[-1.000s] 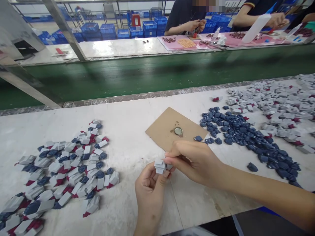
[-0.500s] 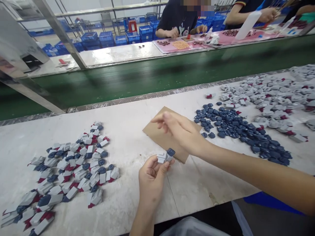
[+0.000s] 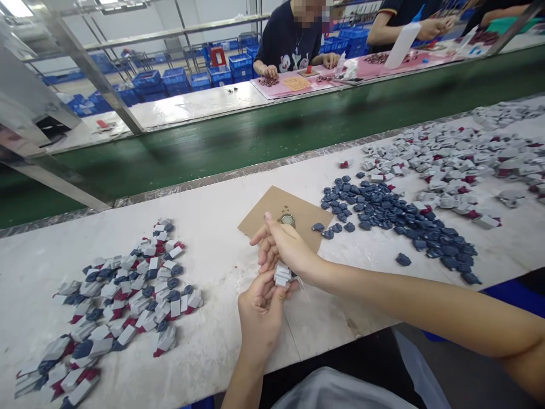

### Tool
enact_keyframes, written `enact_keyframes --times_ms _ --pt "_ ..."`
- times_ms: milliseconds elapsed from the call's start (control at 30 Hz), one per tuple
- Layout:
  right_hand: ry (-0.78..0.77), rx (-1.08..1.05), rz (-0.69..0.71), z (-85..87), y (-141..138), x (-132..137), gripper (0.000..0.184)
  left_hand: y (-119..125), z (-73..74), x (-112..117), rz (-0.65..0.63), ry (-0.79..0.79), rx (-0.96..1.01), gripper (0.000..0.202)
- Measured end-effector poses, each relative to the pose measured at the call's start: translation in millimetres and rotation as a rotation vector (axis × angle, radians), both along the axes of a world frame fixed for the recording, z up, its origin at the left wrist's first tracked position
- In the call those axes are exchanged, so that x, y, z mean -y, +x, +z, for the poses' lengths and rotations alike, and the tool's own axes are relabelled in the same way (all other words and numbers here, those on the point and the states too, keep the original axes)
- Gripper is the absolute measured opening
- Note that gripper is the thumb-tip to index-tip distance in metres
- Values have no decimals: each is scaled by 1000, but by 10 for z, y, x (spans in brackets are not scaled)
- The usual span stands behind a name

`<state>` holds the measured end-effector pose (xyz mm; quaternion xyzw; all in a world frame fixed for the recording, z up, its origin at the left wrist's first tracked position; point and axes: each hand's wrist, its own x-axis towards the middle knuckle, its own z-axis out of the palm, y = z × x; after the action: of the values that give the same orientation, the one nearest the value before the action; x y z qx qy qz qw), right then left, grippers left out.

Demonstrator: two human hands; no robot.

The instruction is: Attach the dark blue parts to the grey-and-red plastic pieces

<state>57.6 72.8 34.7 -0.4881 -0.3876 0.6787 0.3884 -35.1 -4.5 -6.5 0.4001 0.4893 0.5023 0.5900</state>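
Note:
My left hand (image 3: pixel 260 312) pinches a small light-grey moulded plastic piece (image 3: pixel 282 275) between thumb and fingers, low over the table's front. My right hand (image 3: pixel 287 247) is right above and behind that piece, its lower palm against or very near it. Its fingers are stretched out and its thumb points up. The piece's dark blue end is mostly hidden by my right hand. Beyond my hands lies a brown cardboard sheet (image 3: pixel 264 207), with a small round cap-like dish (image 3: pixel 288 219) on it, partly covered by my right hand.
Left lies a pile of grey, blue and dark red pieces (image 3: pixel 136 295). Loose dark blue parts (image 3: pixel 400 216) spread on the right, with grey-and-red parts (image 3: pixel 451 165) behind. Past a green strip (image 3: pixel 238 145), co-workers (image 3: pixel 293 42) sit at another bench. A metal post (image 3: pixel 93 74) stands left.
My right hand has come down and toward me, onto or close to the grey piece in my left hand. The round dish now shows. The view has shifted slightly.

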Motion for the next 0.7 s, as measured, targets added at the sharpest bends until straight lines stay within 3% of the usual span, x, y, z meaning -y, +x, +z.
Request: enact_keyframes --times_ms 300,400,500,567,633,700 --pt "-1 -194 -208 -28 30 64 59 -3 16 -33 -10 -69 12 26" --pt "31 -304 -342 51 -7 48 58 45 32 -85 -25 -114 -11 29" --pt "161 -375 -471 166 97 38 53 85 39 -99 8 -117 -69 32" --pt "293 -271 -553 198 366 55 47 -17 60 -58 74 -104 -144 30" --pt "461 29 -665 162 826 111 40 -305 106 6 190 -59 -340 25" --pt "621 535 -789 75 1419 220 35 -764 160 43 386 115 -845 34"
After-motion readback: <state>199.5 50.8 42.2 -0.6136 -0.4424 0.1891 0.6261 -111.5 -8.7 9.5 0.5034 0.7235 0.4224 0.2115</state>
